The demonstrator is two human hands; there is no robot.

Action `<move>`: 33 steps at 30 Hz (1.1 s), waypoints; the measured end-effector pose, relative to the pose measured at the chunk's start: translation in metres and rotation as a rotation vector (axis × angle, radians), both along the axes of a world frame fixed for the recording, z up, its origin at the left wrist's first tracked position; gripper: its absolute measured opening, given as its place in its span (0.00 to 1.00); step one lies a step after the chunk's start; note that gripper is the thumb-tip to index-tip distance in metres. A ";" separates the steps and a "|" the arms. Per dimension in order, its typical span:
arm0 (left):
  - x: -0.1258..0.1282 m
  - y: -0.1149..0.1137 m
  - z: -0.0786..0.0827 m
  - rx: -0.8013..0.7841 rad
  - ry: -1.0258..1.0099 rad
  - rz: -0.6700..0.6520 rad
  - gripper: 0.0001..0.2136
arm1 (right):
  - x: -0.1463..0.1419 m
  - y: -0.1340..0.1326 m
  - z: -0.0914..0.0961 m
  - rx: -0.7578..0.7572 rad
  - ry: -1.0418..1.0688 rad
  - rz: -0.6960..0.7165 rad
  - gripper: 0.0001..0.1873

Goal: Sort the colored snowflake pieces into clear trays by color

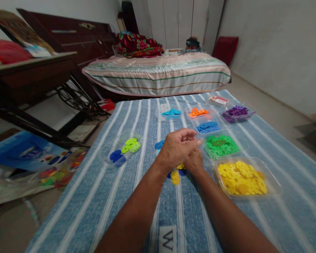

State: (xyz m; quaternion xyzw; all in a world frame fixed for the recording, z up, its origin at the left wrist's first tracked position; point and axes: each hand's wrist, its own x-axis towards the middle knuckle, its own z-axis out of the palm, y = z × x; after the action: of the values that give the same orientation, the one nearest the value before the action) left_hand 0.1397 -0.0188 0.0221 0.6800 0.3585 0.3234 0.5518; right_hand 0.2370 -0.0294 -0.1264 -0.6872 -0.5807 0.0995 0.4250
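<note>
Yellow discs (pixel 175 177) and dark blue discs (pixel 183 172) lie in a small group on the striped cloth (pixel 292 147), under and in front of the person's wrists. The visible part of this group has its longer direction along the yellow pieces: it comes out from below the wrists and points toward the person's body, a little to the left. The dark blue pieces stick out to both sides, across this line. The upper end is covered by the hands, so I cannot tell its full shape, nor whether the pieces are joined or only lying together.

The left hand (pixel 177 149) is over the right hand (pixel 195 160), and the two are touching, with bent fingers close together. The fingers of the right hand are mostly hidden; I cannot tell whether either hand holds a piece. Beside the left hand a blue disc (pixel 159 144) is visible, partly covered.

To the right of the hands stand a clear box (pixel 244 147) with green pieces and, nearer to the person, another box (pixel 274 184) with yellow pieces. Both forearms are cut off by the lower edge.
</note>
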 end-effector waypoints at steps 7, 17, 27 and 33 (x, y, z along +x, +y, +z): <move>-0.051 -0.014 -0.051 0.282 0.749 -0.067 0.05 | -0.001 0.002 0.002 0.000 0.038 -0.024 0.10; -0.067 -0.045 -0.068 0.356 1.095 -0.140 0.08 | -0.001 0.001 0.001 0.005 0.064 -0.025 0.09; -0.067 -0.052 -0.071 0.387 1.080 -0.167 0.09 | 0.000 0.001 0.000 0.025 0.077 -0.017 0.10; -0.069 -0.056 -0.076 0.428 1.007 -0.132 0.13 | 0.000 0.002 0.000 0.023 0.073 -0.013 0.10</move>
State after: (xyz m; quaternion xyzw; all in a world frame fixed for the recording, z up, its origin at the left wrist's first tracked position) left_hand 0.0705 -0.0753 -0.0538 0.8688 0.4608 -0.0115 0.1809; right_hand 0.2374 -0.0272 -0.1265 -0.6821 -0.5614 0.1150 0.4542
